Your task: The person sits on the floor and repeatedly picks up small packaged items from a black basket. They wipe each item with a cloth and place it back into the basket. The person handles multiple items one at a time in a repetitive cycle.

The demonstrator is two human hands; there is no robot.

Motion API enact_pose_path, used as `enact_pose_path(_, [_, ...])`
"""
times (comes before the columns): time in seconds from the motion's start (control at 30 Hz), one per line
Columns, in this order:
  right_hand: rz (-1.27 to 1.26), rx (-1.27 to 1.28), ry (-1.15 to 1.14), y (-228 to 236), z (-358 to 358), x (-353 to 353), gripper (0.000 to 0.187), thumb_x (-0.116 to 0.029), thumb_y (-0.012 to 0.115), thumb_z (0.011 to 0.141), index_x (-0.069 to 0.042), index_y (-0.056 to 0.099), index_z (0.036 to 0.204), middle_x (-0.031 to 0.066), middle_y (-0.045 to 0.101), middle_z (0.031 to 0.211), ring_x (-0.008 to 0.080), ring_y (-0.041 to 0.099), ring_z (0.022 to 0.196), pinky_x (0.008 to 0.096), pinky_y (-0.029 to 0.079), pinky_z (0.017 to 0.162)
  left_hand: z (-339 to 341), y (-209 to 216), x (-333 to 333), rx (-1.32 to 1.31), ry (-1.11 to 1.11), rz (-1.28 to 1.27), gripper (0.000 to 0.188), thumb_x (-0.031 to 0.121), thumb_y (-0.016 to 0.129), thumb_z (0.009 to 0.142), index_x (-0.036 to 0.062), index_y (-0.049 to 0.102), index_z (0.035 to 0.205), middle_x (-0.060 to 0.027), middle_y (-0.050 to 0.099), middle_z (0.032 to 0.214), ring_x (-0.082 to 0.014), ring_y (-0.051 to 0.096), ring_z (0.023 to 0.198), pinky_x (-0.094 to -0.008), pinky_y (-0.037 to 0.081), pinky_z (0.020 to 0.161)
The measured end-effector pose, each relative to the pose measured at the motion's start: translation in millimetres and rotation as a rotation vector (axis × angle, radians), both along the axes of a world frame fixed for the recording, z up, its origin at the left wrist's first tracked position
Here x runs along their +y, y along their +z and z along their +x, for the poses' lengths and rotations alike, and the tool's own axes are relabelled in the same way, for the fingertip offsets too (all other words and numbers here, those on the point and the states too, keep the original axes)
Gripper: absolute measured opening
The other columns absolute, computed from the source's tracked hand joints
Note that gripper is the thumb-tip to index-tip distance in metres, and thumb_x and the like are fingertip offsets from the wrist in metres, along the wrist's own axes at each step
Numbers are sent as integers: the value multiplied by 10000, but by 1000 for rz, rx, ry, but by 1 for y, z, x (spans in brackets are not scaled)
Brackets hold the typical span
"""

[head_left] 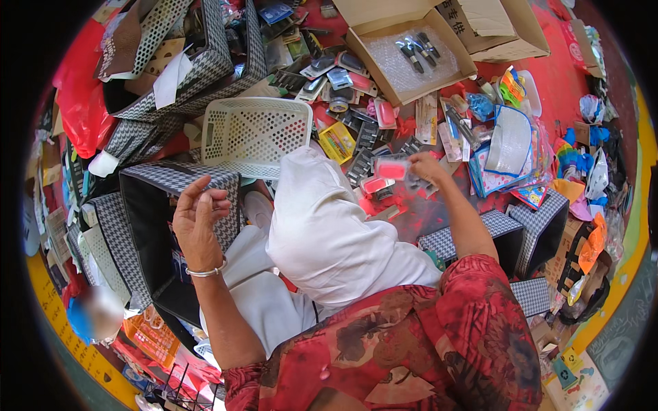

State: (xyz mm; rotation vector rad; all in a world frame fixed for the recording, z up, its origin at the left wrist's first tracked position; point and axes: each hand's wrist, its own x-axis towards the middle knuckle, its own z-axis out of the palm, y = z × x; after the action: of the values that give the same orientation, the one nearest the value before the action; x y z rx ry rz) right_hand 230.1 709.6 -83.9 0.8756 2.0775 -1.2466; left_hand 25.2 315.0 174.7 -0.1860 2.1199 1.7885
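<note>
My right hand (pixel 428 168) reaches over the pile with its fingers closed at the edge of a small clear pack with a pink-red item inside (pixel 391 170); the pack is a little blurred. Just below that lies another pink-red packaged item (pixel 374 184). My left hand (pixel 199 222) is raised, fingers loosely bent and thumb apart, holding nothing. It hovers by a black-lined houndstooth storage box (pixel 179 177). Beyond my knee sits a cream perforated plastic basket (pixel 257 130). A yellow packet (pixel 336 142) lies right of the basket.
Many small carded packs (pixel 340 79) are heaped on the red ground cover ahead. An open cardboard box (pixel 404 58) holds black-handled tools on bubble wrap. Colourful plastic-wrapped sheets (pixel 510 147) lie at right. More houndstooth boxes (pixel 541 229) stand right, others at far left beside a red bag (pixel 79 96).
</note>
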Motion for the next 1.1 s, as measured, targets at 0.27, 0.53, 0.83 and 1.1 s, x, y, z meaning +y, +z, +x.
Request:
enact_pose_path(0.27, [539,-104,644,-50,-16,-38,205,-162,523,731,-140,683,859,162,483,1252,265,601,961,382,496,798,-4,-4,-3,-25,-9,-44,251,94,498,884,-29,518,1101,-80,615,855,-88,570,703,-186,465,633])
enact_pose_path(0.53, [317,-93,561,-39,-27,-12,186,-171,595,658,-142,687,816,118,652,822,278,627,825,388,503,737,-1,-1,1,-26,-31,-89,250,97,491,885,-34,520,1095,-84,614,853,-92,566,705,-194,464,634])
enact_pose_path(0.83, [-182,298,-397,-12,-72,5,139,-125,652,702,-14,664,786,26,620,696,103,551,642,279,451,591,-3,-2,-3,-19,-31,-73,260,99,490,884,-30,520,1107,-86,616,858,-91,566,706,-194,465,636])
enact_pose_path(1.1, [20,150,-349,-45,-104,-87,200,-180,665,687,-38,672,827,114,651,733,186,616,652,324,480,626,-4,-4,2,-37,-33,-76,260,94,491,881,-24,518,1111,-82,621,858,-86,570,690,-187,464,625])
